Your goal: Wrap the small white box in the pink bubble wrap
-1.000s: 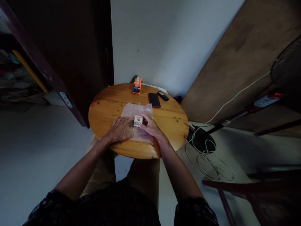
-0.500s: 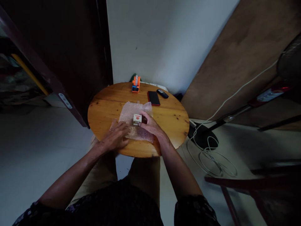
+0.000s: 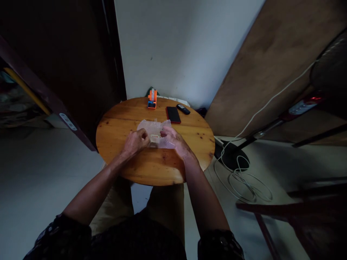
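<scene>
A sheet of clear bubble wrap [image 3: 146,125] lies on the round wooden table, its near part folded up toward a small white box [image 3: 155,136] with red print. The box shows only partly, between my hands and amid the wrap. My left hand [image 3: 137,141] is closed in a pinch at the wrap's left side, beside the box. Fingers curled, my right hand [image 3: 175,139] is at the wrap's right side with its fingertips close to the box. It appears to grip the wrap's edge, though its thumb is partly hidden.
An orange and blue tape dispenser [image 3: 152,99] stands at the table's back edge. A dark phone with a red edge [image 3: 173,115] and a black keypad phone [image 3: 183,109] lie right of it. White cable [image 3: 248,186] coils on the floor beside a fan stand [image 3: 231,155].
The wrap's near part has been folded up from the table toward the box. My left hand has moved forward and closed into a pinch. The whole view has shifted slightly.
</scene>
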A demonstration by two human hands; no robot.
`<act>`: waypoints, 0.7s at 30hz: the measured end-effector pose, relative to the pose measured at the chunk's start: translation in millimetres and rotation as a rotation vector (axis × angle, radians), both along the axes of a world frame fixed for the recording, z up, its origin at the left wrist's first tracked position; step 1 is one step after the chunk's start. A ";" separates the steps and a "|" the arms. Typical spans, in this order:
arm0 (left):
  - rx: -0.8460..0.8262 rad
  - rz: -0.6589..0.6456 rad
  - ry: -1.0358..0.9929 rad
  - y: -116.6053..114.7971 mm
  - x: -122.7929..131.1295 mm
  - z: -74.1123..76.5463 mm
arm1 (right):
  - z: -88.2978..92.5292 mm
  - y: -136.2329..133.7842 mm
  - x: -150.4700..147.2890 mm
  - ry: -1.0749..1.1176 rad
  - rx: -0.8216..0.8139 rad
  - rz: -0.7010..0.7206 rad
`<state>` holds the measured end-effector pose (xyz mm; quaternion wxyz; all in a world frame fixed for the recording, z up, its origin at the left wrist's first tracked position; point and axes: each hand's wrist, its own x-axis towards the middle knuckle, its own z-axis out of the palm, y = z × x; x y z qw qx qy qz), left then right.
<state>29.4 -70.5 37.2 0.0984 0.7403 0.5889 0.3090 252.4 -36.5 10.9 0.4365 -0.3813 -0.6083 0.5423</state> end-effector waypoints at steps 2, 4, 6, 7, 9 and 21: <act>-0.033 0.033 -0.028 13.4 4.6 2.8 | 1.6 -1.5 2.1 -0.018 0.042 0.018; -0.058 0.053 -0.032 24.2 7.2 3.3 | 1.5 -2.4 0.2 -0.061 0.043 -0.011; -0.093 0.046 -0.051 31.0 6.9 3.1 | 0.0 -2.3 -4.9 -0.099 0.030 -0.074; -0.119 0.026 -0.081 32.9 5.5 3.2 | -0.8 -2.2 -8.0 -0.118 0.026 -0.099; -0.188 -0.030 -0.156 34.0 0.4 3.8 | -1.8 -2.3 -13.5 -0.145 0.020 -0.135; -0.322 -0.193 -0.511 43.9 -0.7 -17.4 | 5.4 -9.3 -19.3 -0.134 -0.066 -0.256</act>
